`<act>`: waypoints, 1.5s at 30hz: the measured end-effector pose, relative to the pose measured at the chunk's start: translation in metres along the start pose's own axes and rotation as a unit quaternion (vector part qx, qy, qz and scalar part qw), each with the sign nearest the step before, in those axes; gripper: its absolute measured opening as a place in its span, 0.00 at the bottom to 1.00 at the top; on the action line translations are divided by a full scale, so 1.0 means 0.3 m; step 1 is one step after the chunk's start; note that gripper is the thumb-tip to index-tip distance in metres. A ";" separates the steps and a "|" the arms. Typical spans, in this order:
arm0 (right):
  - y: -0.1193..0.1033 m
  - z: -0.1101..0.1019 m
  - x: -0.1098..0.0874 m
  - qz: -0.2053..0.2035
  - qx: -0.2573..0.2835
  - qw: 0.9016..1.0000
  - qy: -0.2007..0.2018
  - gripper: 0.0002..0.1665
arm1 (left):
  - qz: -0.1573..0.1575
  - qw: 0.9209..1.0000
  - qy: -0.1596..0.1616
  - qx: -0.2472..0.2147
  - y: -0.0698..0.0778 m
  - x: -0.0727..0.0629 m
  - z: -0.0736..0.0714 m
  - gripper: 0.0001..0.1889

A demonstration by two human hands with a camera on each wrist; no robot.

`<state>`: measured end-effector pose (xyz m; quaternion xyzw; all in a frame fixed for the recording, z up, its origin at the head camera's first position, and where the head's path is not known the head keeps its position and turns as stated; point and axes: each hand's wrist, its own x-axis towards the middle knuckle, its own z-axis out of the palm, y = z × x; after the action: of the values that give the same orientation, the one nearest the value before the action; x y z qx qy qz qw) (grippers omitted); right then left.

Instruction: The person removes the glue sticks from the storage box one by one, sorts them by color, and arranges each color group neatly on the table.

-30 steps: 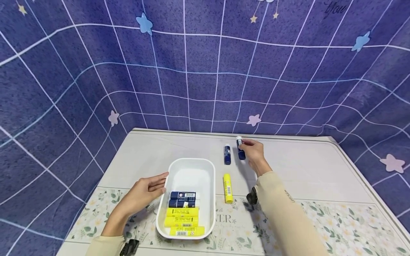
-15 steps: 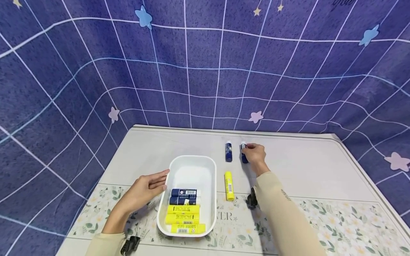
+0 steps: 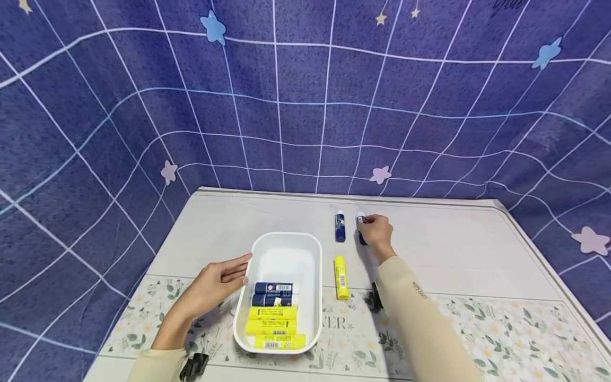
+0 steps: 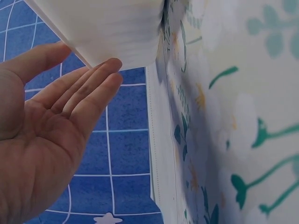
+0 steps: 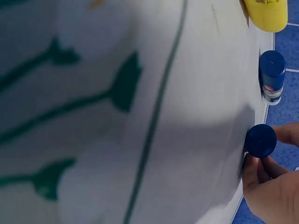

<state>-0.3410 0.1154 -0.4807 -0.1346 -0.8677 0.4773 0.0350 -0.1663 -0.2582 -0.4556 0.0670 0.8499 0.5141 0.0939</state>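
Note:
My right hand pinches a dark blue glue stick with a white cap, close over the back of the table. In the right wrist view the thumb and fingers lie on either side of this stick's round blue end. A second blue glue stick lies just left of it, with a yellow glue stick nearer the front. My left hand has its fingers extended against the left rim of a white plastic tray. Blue glue sticks and yellow glue sticks lie crosswise in the tray's near half.
The table wears a white cover with a floral band along the front. Behind it and to the sides hangs a purple-blue cloth with grid lines and stars.
My right hand has brought its blue glue stick slightly nearer and lower, level with the second blue one. The head view has shifted a little. My left hand stays at the tray.

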 end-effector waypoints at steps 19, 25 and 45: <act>-0.220 -0.067 -0.047 -0.106 0.150 0.974 -0.130 0.26 | 0.013 1.000 -0.008 -0.023 0.008 -0.003 -0.008 0.30; -0.297 -0.043 -0.109 -0.124 0.226 0.936 -0.240 0.28 | 0.013 1.000 -0.013 -0.026 0.007 0.000 -0.004 0.30; -0.364 0.099 -0.270 -0.205 0.144 0.823 -0.511 0.29 | 0.024 0.999 -0.014 -0.028 0.001 -0.001 -0.006 0.30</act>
<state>-0.2908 0.0139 -0.3998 0.3155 -0.6907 0.5788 -0.2973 -0.1662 -0.2597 -0.4545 0.0918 0.8321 0.5386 0.0956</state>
